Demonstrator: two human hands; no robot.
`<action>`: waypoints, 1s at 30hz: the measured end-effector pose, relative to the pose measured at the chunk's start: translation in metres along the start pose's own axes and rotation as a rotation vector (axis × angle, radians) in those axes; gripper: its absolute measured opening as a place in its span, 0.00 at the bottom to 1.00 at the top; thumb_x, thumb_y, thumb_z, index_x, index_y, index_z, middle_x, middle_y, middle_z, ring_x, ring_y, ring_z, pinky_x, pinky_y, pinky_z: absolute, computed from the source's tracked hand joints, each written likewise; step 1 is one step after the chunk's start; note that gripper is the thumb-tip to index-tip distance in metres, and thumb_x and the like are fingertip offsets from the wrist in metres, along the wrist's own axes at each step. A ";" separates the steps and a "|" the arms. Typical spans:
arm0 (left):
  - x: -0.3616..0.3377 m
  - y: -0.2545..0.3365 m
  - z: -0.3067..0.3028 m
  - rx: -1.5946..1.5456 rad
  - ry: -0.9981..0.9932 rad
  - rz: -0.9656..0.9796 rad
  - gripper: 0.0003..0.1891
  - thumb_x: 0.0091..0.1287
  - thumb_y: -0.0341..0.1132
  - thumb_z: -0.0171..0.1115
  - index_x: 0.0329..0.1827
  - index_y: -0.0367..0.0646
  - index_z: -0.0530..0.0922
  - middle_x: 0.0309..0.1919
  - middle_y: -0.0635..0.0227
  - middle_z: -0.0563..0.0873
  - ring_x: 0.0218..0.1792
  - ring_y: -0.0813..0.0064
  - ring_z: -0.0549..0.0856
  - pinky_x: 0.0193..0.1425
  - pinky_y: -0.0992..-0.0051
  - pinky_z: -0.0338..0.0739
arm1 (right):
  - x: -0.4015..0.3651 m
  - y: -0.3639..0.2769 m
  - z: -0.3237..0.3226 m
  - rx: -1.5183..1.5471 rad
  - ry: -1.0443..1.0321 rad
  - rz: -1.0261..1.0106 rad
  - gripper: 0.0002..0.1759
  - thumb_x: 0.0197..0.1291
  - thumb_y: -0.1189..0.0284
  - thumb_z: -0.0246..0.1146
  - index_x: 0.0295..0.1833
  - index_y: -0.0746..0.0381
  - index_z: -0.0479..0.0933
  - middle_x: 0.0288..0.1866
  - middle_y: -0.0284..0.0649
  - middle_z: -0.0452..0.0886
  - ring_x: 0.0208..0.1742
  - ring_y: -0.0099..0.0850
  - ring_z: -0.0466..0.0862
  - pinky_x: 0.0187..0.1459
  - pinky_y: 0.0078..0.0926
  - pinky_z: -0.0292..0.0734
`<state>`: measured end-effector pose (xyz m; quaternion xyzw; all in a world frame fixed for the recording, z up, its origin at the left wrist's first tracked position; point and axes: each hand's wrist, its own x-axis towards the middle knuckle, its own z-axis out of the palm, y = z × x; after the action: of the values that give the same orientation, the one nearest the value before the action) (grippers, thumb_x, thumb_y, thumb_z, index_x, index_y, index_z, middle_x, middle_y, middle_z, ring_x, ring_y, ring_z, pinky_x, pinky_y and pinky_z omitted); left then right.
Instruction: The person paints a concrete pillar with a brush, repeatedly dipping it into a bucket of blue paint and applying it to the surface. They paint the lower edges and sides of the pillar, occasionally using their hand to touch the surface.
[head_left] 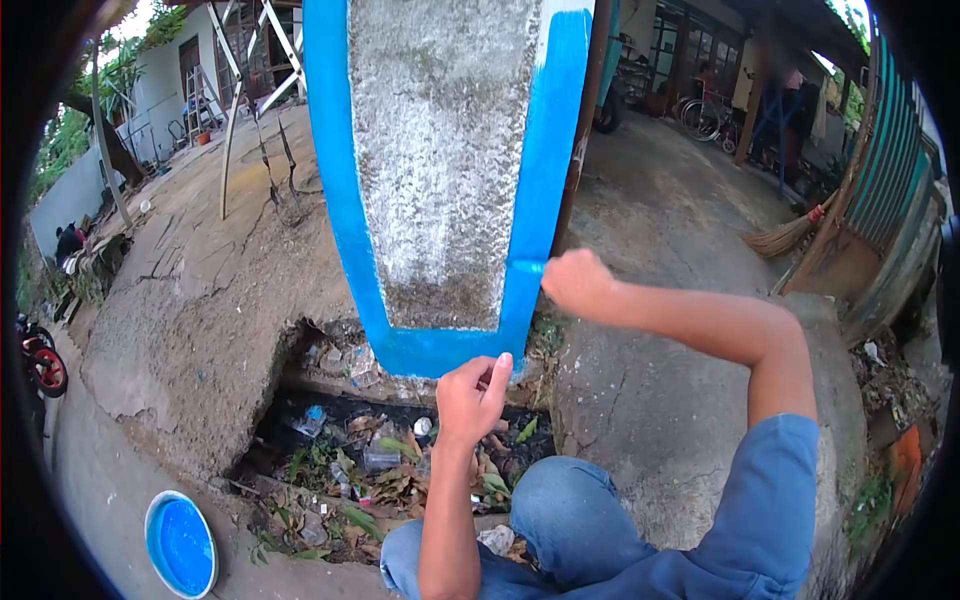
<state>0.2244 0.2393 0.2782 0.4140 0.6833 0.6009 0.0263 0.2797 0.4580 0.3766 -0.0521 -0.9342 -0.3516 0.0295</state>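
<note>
My right hand (pixel 582 285) is closed around a paintbrush, mostly hidden by the fist. Its blue-coated bristles (pixel 527 266) touch the right border of a pillar (pixel 440 170). The pillar has a rough grey-white middle framed by a smooth blue band (pixel 440 348); near the top right, a strip beside the blue is white. My left hand (pixel 472 398) is in front of the pillar's lower edge, fingers curled and thumb pointing up, with nothing visible in it. At the lower left, a white-rimmed tub of blue paint (pixel 182 545) rests on the ground.
A ditch with dry leaves and litter (pixel 380 460) lies between my knees and the pillar. Further off are a broom (pixel 785 238), a green slatted gate (pixel 885 150), a wheelchair (pixel 703 118) and white wooden poles (pixel 233 130). A red-wheeled motorcycle (pixel 45 365) stands far left.
</note>
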 end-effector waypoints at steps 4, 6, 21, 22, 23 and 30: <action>-0.001 -0.008 -0.001 0.022 -0.010 0.001 0.19 0.69 0.41 0.56 0.31 0.31 0.82 0.22 0.60 0.85 0.25 0.76 0.85 0.31 0.77 0.76 | 0.014 0.074 -0.074 -0.196 0.066 0.087 0.05 0.49 0.71 0.62 0.26 0.57 0.83 0.23 0.37 0.82 0.30 0.35 0.86 0.26 0.32 0.80; 0.000 -0.011 -0.002 -0.004 -0.025 -0.037 0.19 0.70 0.41 0.55 0.31 0.30 0.82 0.22 0.59 0.86 0.26 0.75 0.85 0.31 0.77 0.77 | 0.016 0.104 -0.118 -0.314 0.137 0.146 0.04 0.48 0.72 0.62 0.26 0.57 0.83 0.24 0.38 0.82 0.30 0.35 0.86 0.27 0.32 0.80; 0.008 -0.041 0.012 -0.068 0.039 -0.087 0.18 0.68 0.43 0.58 0.28 0.36 0.83 0.18 0.62 0.83 0.20 0.76 0.82 0.27 0.76 0.74 | 0.029 0.158 -0.158 -0.577 0.502 0.318 0.02 0.44 0.75 0.65 0.26 0.58 0.83 0.25 0.38 0.81 0.31 0.31 0.84 0.27 0.29 0.82; 0.007 -0.042 0.013 -0.062 0.032 -0.088 0.18 0.67 0.43 0.58 0.28 0.36 0.83 0.17 0.62 0.83 0.19 0.76 0.81 0.27 0.76 0.73 | 0.025 0.141 -0.147 -0.499 0.445 0.284 0.02 0.43 0.75 0.65 0.26 0.59 0.83 0.26 0.39 0.80 0.32 0.32 0.84 0.27 0.29 0.82; 0.007 -0.042 0.014 -0.054 0.021 -0.089 0.19 0.67 0.43 0.58 0.27 0.36 0.83 0.16 0.62 0.82 0.18 0.76 0.80 0.26 0.75 0.72 | 0.021 0.125 -0.134 -0.467 0.412 0.252 0.02 0.41 0.75 0.65 0.25 0.59 0.82 0.25 0.39 0.79 0.30 0.31 0.83 0.26 0.27 0.81; 0.005 -0.045 0.017 -0.081 0.022 -0.119 0.19 0.67 0.44 0.59 0.27 0.36 0.82 0.15 0.62 0.80 0.17 0.75 0.78 0.24 0.73 0.70 | -0.010 0.064 -0.084 -0.226 0.147 -0.044 0.03 0.44 0.73 0.64 0.23 0.58 0.81 0.24 0.38 0.81 0.28 0.31 0.83 0.23 0.27 0.78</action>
<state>0.2064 0.2591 0.2382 0.3645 0.6821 0.6300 0.0710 0.2992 0.4497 0.4804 -0.0088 -0.8850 -0.4578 0.0841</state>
